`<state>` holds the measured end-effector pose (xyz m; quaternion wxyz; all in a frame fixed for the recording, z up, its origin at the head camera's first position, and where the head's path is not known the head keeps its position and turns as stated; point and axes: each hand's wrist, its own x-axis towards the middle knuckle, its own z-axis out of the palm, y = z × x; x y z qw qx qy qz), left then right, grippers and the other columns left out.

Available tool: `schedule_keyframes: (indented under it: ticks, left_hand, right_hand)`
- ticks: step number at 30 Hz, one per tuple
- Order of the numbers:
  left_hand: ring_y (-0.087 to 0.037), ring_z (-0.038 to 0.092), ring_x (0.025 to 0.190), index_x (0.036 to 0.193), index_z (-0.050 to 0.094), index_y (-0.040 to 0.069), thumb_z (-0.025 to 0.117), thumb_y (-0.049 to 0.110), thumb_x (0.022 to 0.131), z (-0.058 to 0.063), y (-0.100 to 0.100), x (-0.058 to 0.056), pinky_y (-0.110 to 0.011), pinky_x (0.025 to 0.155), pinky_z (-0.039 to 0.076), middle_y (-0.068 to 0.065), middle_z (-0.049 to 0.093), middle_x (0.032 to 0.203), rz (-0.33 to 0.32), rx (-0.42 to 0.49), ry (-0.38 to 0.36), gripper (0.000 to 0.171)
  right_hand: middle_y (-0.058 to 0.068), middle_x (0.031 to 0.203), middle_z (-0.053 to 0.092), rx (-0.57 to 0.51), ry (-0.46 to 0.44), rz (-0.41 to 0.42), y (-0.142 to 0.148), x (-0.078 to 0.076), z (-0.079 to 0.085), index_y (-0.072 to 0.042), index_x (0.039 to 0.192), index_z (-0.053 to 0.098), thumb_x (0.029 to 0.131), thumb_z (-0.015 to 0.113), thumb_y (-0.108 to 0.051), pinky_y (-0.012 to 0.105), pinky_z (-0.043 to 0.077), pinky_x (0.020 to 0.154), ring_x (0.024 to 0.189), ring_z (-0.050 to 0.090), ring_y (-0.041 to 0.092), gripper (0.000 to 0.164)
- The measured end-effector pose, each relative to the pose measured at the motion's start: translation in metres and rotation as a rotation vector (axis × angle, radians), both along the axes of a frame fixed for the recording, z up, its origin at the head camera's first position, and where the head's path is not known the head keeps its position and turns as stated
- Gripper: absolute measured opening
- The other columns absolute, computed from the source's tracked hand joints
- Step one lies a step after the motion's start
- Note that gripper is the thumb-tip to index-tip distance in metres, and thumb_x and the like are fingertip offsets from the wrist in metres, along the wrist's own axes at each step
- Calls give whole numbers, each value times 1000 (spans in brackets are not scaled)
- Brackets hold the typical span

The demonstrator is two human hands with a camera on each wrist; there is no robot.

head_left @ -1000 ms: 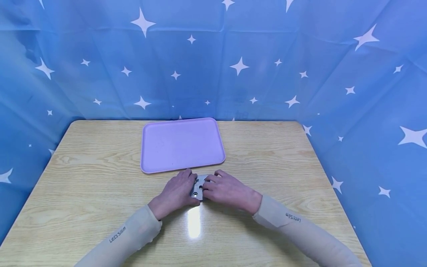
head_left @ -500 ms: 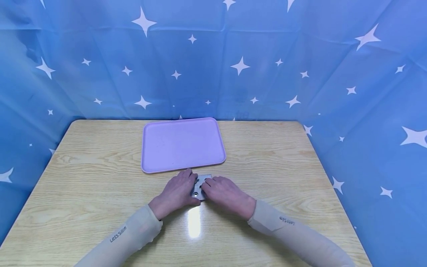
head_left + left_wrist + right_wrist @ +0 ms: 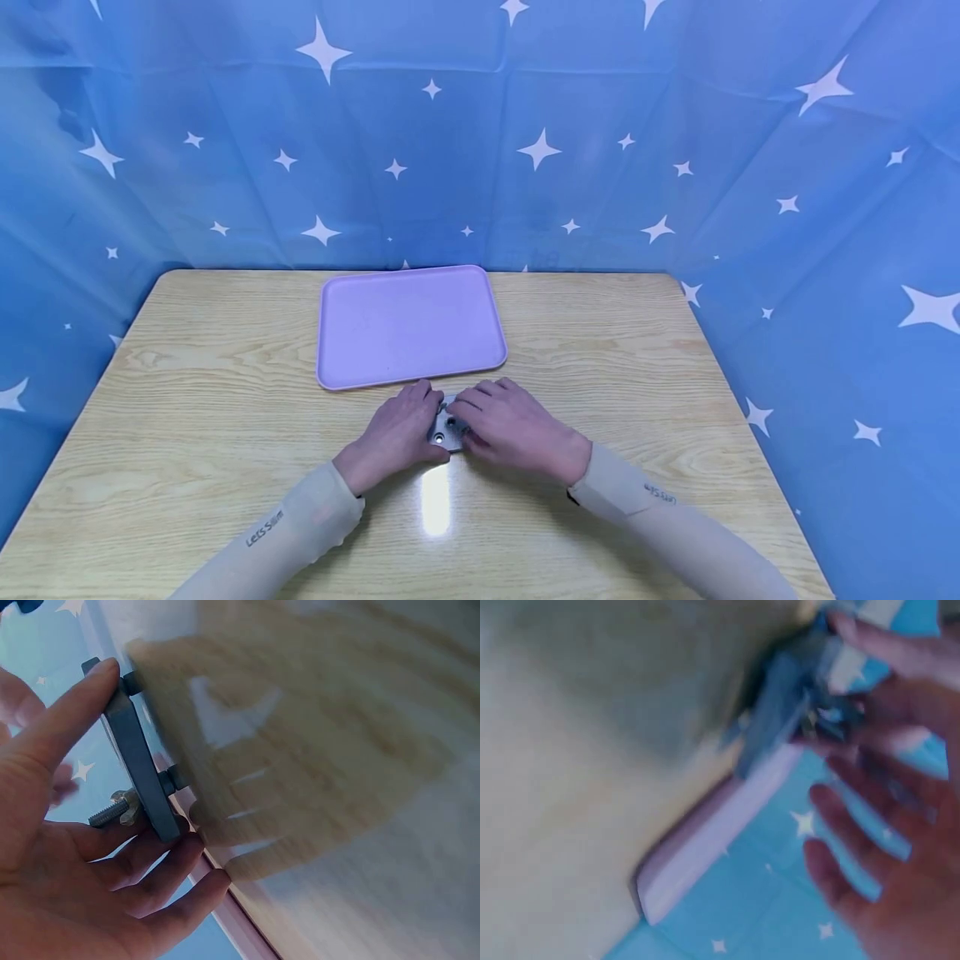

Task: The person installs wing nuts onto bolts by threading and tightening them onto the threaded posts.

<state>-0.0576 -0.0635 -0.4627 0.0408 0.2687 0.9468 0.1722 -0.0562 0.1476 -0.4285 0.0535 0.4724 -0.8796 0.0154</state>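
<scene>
A small grey metal plate (image 3: 446, 431) with holes stands low at the middle of the table, partly covered by both hands. My left hand (image 3: 397, 429) grips it, thumb on the near edge and fingertips on the far edge. In the left wrist view a threaded bolt with a wing nut (image 3: 129, 807) sticks out of the plate's upper face, and short dark bolt heads (image 3: 174, 778) show underneath. My right hand (image 3: 513, 429) is over the plate's right side, fingers loosely bent and spread apart. The right wrist view is blurred, with dark fittings near the thumb and index finger.
A purple tray (image 3: 411, 325) lies just beyond the hands. Under everything is a wood-grain table (image 3: 225, 417), with a blue star-patterned cloth (image 3: 480, 125) behind it and at both sides.
My right hand first drew in toward the plate, fingers bunched, then moved back to the right and turned, its fingers spreading. My left hand and the plate stay where they were.
</scene>
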Motion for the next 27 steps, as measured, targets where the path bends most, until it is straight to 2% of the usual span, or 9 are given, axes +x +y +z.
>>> schedule_keyframes:
  ticks: [3, 5, 8, 12, 19, 27]
  left_hand:
    - [-23, 51, 82, 116, 64, -1, 98, 37, 64, 0, -1, 0, -38, 62, 48, -6, 51, 94, -2, 6, -3, 73]
    - [-22, 50, 82, 116, 64, 0, 97, 38, 64, 0, -1, 0, -37, 61, 47, -6, 51, 94, -5, 4, -7, 72]
    - [-22, 50, 83, 118, 63, -1, 97, 38, 64, 0, -1, 0, -38, 62, 47, -6, 51, 95, -2, 5, -13, 74]
    - [-23, 50, 84, 120, 63, -2, 98, 39, 64, 0, 0, 0, -38, 63, 47, -7, 52, 96, 5, 3, -14, 77]
    - [-24, 51, 85, 120, 63, -2, 98, 37, 64, 0, 0, 0, -39, 64, 48, -7, 53, 96, 12, 11, -30, 77]
    - [-24, 51, 85, 119, 63, -1, 98, 39, 65, 1, 0, 0, -39, 63, 47, -7, 52, 96, 15, -1, -31, 76]
  right_hand:
    - [-9, 133, 64, 103, 21, 135, 5, -2, 5, -21, 133, 66, 98, 71, -20, 38, 50, 93, 121, 58, 15, 35]
    - [-12, 136, 63, 167, 44, 199, 7, -3, 6, -24, 134, 66, 100, 69, -19, 37, 49, 92, 125, 55, 14, 35]
    - [-13, 133, 63, 225, 90, 234, 9, -4, 5, -25, 132, 67, 99, 66, -19, 34, 47, 90, 124, 55, 14, 33]
    - [-13, 126, 67, 236, 145, 234, 10, -5, 2, -26, 125, 70, 99, 67, -22, 32, 46, 88, 120, 57, 13, 27]
    - [-10, 109, 69, 163, 202, 235, 9, -8, -6, -24, 106, 70, 96, 70, -19, 32, 46, 83, 106, 61, 14, 11]
    - [-6, 94, 66, 117, 257, 114, 0, -4, -18, -20, 96, 68, 93, 69, -19, 30, 44, 72, 86, 59, 14, 4]
